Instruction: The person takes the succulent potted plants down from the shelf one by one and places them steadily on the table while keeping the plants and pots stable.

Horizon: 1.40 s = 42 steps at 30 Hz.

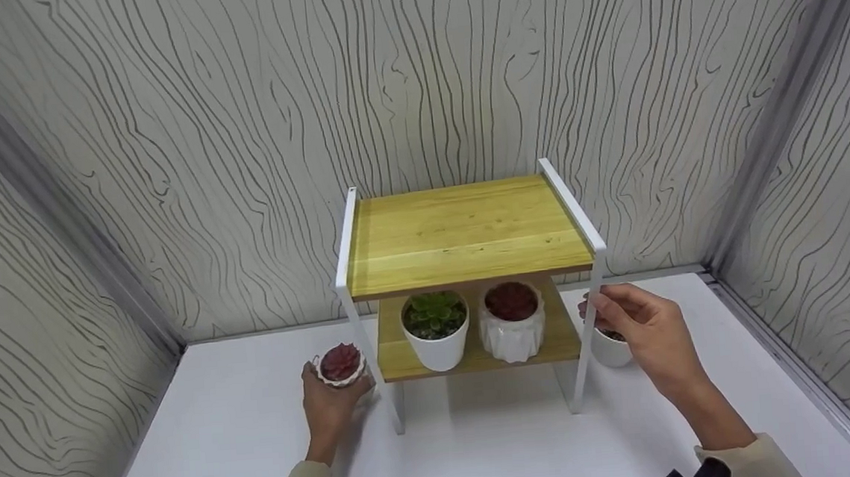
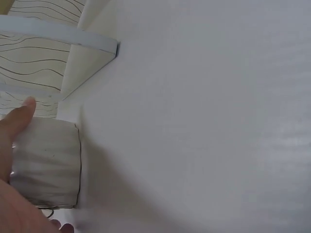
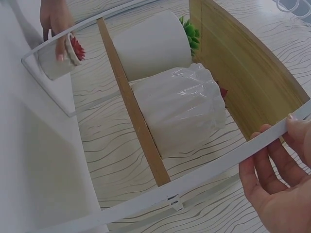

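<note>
On the left, my left hand (image 1: 329, 402) grips a white pot with a red succulent (image 1: 341, 364), fingers and thumb round its sides. The left wrist view shows this white pot (image 2: 46, 162) close over the white tabletop, partly covered by the hand. My right hand (image 1: 652, 335) holds the right front upright of a two-tier shelf (image 1: 470, 235), thumb on one side and fingers curled behind the white frame (image 3: 233, 162). On the lower tier stand a smooth white pot with a green succulent (image 1: 438, 346) and a ridged white pot with a dark red succulent (image 1: 512, 333).
Another white pot (image 1: 612, 351) stands right of the shelf, partly hidden behind the right hand and upright. The white table (image 1: 237, 439) meets panels with a wood-grain pattern (image 1: 241, 169) at the back and sides.
</note>
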Available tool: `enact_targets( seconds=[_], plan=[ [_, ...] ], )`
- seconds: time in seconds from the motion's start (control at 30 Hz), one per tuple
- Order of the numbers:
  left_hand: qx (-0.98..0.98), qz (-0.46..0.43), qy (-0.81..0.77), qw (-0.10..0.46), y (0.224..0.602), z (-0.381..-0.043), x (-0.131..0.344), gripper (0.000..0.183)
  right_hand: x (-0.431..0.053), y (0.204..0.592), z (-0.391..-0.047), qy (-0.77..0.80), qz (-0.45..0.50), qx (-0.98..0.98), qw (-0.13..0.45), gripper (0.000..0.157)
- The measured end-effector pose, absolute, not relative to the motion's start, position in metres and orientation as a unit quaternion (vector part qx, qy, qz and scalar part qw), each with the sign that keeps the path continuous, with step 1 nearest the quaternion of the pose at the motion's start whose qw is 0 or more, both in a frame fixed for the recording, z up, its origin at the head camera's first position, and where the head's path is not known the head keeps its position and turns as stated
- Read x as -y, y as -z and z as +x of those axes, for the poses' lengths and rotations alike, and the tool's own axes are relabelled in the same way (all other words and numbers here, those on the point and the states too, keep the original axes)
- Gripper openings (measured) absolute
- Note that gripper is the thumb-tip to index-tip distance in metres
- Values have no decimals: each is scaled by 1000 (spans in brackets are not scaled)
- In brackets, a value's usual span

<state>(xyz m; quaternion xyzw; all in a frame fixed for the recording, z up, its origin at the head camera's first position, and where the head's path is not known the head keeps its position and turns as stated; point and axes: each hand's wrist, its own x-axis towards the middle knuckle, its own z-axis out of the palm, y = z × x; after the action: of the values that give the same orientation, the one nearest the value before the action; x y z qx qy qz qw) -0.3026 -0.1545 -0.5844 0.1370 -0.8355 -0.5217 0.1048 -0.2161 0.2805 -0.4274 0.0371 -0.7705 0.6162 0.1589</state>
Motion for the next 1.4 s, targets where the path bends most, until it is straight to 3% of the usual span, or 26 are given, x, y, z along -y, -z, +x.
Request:
enact_targets(
  seconds=[0.7, 1.1, 1.4],
  plan=[
    [880, 130, 446, 101, 550, -289, 164, 133, -280, 427, -214, -611, 30, 777, 148, 30],
    [892, 81, 431, 106, 527, -278, 171, 101, -282, 428, -214, -601, 35, 783, 154, 31],
    [881, -26, 466, 77, 500, -268, 176, 88, -281, 426, -214, -600, 34, 784, 158, 30]
  ],
)
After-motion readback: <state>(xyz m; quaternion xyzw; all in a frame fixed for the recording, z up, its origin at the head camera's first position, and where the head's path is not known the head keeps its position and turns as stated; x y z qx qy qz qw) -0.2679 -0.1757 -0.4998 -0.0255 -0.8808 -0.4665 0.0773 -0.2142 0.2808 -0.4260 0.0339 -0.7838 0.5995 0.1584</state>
